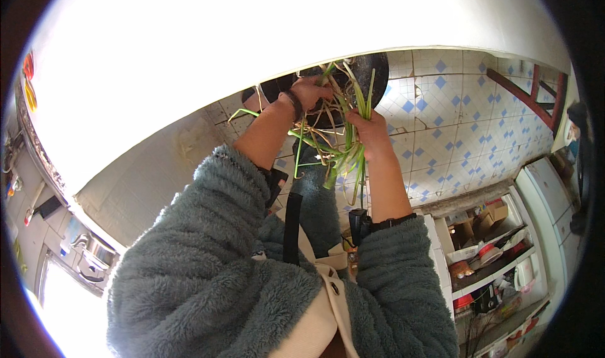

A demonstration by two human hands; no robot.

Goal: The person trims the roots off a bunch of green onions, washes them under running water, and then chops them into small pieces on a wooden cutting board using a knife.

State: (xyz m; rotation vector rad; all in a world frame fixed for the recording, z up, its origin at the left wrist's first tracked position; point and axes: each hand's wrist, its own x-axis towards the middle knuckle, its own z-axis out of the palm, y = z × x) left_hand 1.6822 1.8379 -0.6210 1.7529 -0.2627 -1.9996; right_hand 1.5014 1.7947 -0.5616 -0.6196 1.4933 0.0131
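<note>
My right hand (pixel 371 129) is closed around a bunch of green scallions (pixel 354 136), whose green leaves hang below it and whose thin, dry, yellowish stalks hang toward the left. My left hand (pixel 309 92), with a dark band at the wrist, grips some of the stalks near the upper end of the bunch. Under both hands a round black container (pixel 378 77) stands on the floor, partly hidden by the white surface's edge and the scallions. How much lies inside it cannot be made out.
An overexposed white surface (pixel 264 32) fills the upper view. Blue-patterned tiles (pixel 439 117) cover the floor. Reddish-brown furniture legs (pixel 524 96) stand at right, with a cluttered shelf unit (pixel 491 268) below. A metal pot (pixel 98 253) sits at left.
</note>
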